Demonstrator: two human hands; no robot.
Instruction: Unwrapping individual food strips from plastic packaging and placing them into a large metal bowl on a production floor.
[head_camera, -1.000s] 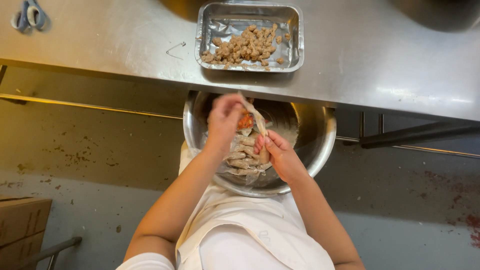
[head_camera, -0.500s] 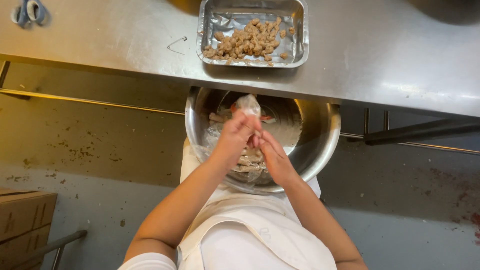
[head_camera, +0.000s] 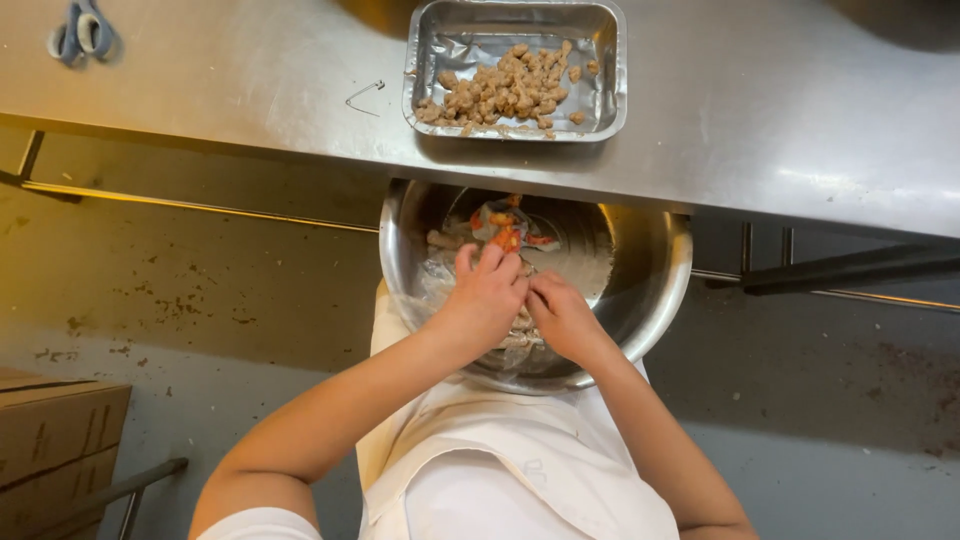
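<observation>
A round steel bowl (head_camera: 655, 265) rests on my lap, just below the table edge. It holds pale, wet food pieces and some orange-red scraps (head_camera: 505, 238) at its far side. My left hand (head_camera: 485, 298) and my right hand (head_camera: 562, 318) are both down inside the bowl, fingertips pressed together over the pale pieces. They seem to pinch one small pale piece between them, but the fingers hide most of it. On the table above the bowl stands a rectangular foil tray (head_camera: 612, 70) with several brown, crumbed chunks (head_camera: 500, 88).
The steel table (head_camera: 760, 130) runs across the top of the view. Blue-handled scissors (head_camera: 80, 32) lie at its far left and a bent wire clip (head_camera: 365, 96) lies near the tray. A cardboard box (head_camera: 55, 445) stands on the stained floor at lower left.
My hands held a pale strip raised above the bowl; they have come down into the bowl and closed together. The view has shifted slightly toward the table.
</observation>
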